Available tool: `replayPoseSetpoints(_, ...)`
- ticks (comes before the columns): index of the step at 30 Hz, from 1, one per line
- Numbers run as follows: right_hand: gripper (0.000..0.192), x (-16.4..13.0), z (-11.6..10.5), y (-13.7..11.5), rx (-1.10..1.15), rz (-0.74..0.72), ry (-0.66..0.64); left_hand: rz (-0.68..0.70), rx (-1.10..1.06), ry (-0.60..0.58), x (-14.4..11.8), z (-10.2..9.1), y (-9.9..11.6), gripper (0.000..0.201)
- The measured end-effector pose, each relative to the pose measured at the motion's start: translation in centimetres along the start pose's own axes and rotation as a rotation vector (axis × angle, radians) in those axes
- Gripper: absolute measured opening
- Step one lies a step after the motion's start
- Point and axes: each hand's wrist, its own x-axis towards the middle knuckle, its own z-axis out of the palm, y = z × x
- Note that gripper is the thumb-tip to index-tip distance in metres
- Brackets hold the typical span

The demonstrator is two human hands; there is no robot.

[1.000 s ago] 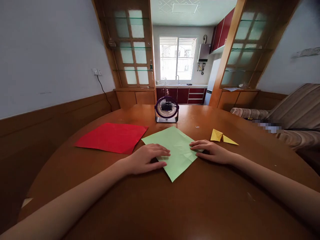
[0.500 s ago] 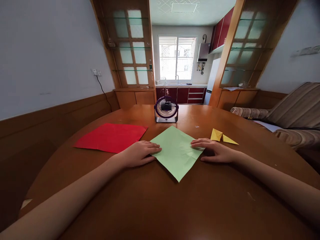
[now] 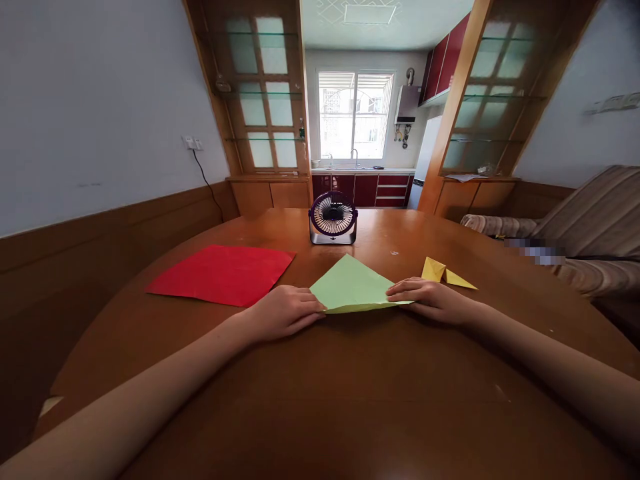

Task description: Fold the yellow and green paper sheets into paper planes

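Observation:
A sheet of light green paper (image 3: 353,285) now shows as a triangle on the table, its point facing away from me and its bent edge nearest me. My left hand (image 3: 289,309) pinches the left corner, fingers on top and thumb low at the edge. At the right corner, my right hand (image 3: 434,299) has its fingers over the paper and its thumb tucked below. The lower half of the sheet is out of sight, and I cannot tell how flat it lies underneath.
Red paper (image 3: 223,275) lies left, close to my left hand. Beyond the right hand is a folded yellow paper piece (image 3: 434,269). A small purple fan (image 3: 333,217) stands past the green sheet on the brown wooden table (image 3: 320,407). A striped armchair (image 3: 590,207) is at right.
The green sheet went from an open diamond to a triangle, its near corner gone from view. Both hands closed on its side corners; the left shifted slightly right.

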Motion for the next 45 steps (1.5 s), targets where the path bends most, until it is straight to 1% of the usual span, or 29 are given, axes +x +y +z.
replayPoseSetpoints(4,0.034,0.1,-0.3,0.0,0.098,0.047,-0.012,-0.042,-0.077,0.003,0.2,-0.2,0.4,0.03)
replayPoseSetpoints(8,0.032,0.4,-0.6,-0.7,0.147,0.14,0.016,-0.141,-0.133,0.047,0.4,0.0,0.9,0.029)
replayPoseSetpoints(12,0.033,1.0,-0.5,-1.8,0.198,0.216,0.153,-0.295,-0.168,0.08,0.6,0.6,1.3,0.029)
replayPoseSetpoints(15,0.039,1.6,0.0,-2.3,0.241,0.265,0.245,-0.441,-0.242,0.089,0.8,0.9,1.6,0.03)
replayPoseSetpoints(17,0.044,2.0,0.6,-2.4,0.243,0.333,0.309,-0.547,-0.287,0.1,1.0,1.0,1.8,0.03)
replayPoseSetpoints(19,0.047,2.4,1.2,-2.2,0.233,0.397,0.384,-0.652,-0.299,0.122,1.1,1.2,1.9,0.035)
replayPoseSetpoints(21,0.049,2.9,1.7,-1.9,0.221,0.442,0.443,-0.717,-0.293,0.141,1.2,1.3,1.9,0.04)
replayPoseSetpoints(23,0.048,3.4,2.0,-1.5,0.207,0.469,0.466,-0.744,-0.285,0.152,1.2,1.5,1.8,0.04)
replayPoseSetpoints(28,0.033,4.2,2.3,-0.6,0.164,0.507,0.446,-0.821,-0.24,0.146,1.5,1.5,1.9,0.039)
replayPoseSetpoints(31,0.038,4.4,2.3,0.1,0.124,0.564,0.449,-0.855,-0.2,0.134,1.6,1.5,2.0,0.039)
replayPoseSetpoints(35,0.047,4.9,2.3,1.1,0.121,0.602,0.41,-0.887,-0.145,0.12,1.5,1.6,2.0,0.039)
replayPoseSetpoints(39,0.043,5.5,2.2,1.8,0.141,0.572,0.324,-0.881,-0.115,0.078,1.4,1.4,1.9,0.037)
replayPoseSetpoints(42,0.038,5.8,2.1,2.0,0.152,0.548,0.287,-0.824,-0.049,0.079,1.4,1.5,1.9,0.032)
replayPoseSetpoints(45,0.038,5.9,1.9,2.1,0.146,0.55,0.265,-0.77,0.046,0.067,1.4,1.7,1.8,0.035)
